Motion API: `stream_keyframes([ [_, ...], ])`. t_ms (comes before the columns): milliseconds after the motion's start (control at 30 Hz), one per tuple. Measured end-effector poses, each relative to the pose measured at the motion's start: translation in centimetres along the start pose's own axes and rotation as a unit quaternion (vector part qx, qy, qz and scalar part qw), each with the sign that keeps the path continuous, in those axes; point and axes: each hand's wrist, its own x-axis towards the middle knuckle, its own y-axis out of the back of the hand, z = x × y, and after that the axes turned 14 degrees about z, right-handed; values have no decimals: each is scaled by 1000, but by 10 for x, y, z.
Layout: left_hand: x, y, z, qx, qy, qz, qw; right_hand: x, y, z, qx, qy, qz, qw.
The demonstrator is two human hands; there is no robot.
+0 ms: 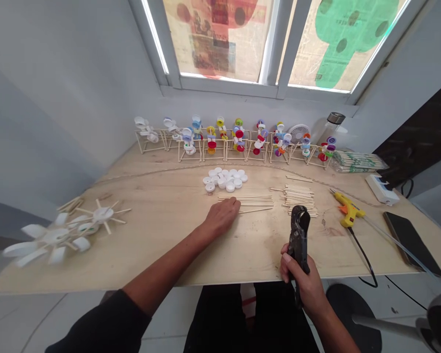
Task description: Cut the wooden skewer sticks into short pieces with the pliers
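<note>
My left hand (223,215) reaches over the middle of the table, its fingers closed together at the left end of a thin wooden stick (257,210). Just beyond the fingers lie several more long sticks (252,198), side by side. Near the front edge, my right hand (304,277) is wrapped round the handles of a black pipe cutter (299,235), whose hooked jaw points away from me. Behind that cutter is a pile of shorter cut sticks (301,196). White bottle caps (226,179) form a cluster past my left hand.
Small stick-framed models with coloured caps (238,139) line the wall. White wheel-like pieces (57,237) lie at left. To the right are a yellow glue gun (349,211), a power strip (382,189), a phone (411,240), bagged sticks (358,161) and a bottle (330,128).
</note>
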Motion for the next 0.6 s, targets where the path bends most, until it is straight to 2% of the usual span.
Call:
stream_keyframes([
  [133, -18, 7, -6, -49, 21, 6, 999, -1, -1, -3, -13, 0, 8, 1000],
  [200, -28, 9, -10, -147, 50, 19, 988, -2, -3, -7, -13, -2, 13, 1000],
  [233, -33, 9, -12, -226, 74, 29, 971, -2, -4, -8, -12, -4, 13, 1000],
  [267, -37, 9, -13, -315, 105, 37, 943, -2, -6, -10, -10, -7, 12, 1000],
  [333, -44, 8, -15, -478, 170, 40, 861, -3, -9, -13, -3, -15, 7, 1000],
  [467, -52, 8, -18, -645, 249, 18, 722, -4, -14, -15, 1, -25, 4, 1000],
  [533, -54, 8, -17, -686, 261, 43, 678, -4, -15, -15, 2, -27, 8, 1000],
  [600, -54, 7, -15, -698, 259, 97, 660, -5, -15, -14, 4, -28, 10, 1000],
])
